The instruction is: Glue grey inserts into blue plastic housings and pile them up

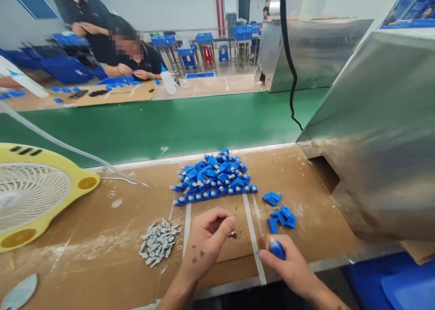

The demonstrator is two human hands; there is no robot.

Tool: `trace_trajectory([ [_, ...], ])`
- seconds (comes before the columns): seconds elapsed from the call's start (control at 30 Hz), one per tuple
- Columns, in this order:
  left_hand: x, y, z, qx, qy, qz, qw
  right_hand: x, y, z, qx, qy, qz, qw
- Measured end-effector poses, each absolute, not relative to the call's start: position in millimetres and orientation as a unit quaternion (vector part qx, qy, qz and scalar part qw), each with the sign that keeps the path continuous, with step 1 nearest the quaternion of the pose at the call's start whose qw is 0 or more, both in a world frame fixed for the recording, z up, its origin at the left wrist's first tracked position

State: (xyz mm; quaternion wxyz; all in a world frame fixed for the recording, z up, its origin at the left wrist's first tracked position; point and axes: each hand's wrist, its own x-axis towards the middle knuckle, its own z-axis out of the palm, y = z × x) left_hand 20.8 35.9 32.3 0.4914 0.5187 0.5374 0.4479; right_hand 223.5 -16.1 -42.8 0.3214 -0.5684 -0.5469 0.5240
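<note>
My right hand (pixel 288 260) is closed round a blue piece (pixel 277 249) with a whitish end, near the table's front edge. To its left, my left hand (pixel 210 237) has curled fingers with the thumb near the fingertips; what they hold, if anything, is hidden. A large heap of blue pieces (pixel 214 171) lies beyond my hands, with a row of them along its front. Several loose blue pieces (pixel 283 217) lie just beyond my right hand. Left of my left hand is a pile of small grey pieces (pixel 159 242). Small dark crumbs lie between my hands.
A yellow fan (pixel 78 183) stands at the left, with a white cable behind it. A metal housing (pixel 380 133) rises at the right. Beyond the table runs a green belt (pixel 204 124); a black cable (pixel 287 51) hangs over it. People work across the belt.
</note>
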Motion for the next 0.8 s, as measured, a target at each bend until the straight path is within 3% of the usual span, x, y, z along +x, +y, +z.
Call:
trace_trajectory([
  [0.1,9,32,27,0.531,0.537,0.448,0.478,236,-80,-76,-0.577,-0.312,0.712,0.252],
  [0.2,9,31,18,0.539,0.526,0.437,0.492,229,-114,-95,-0.564,-0.18,0.779,0.205],
  [0.8,0,20,7,0.542,0.529,0.423,0.497,202,-126,-111,-0.647,-0.112,0.718,0.231],
])
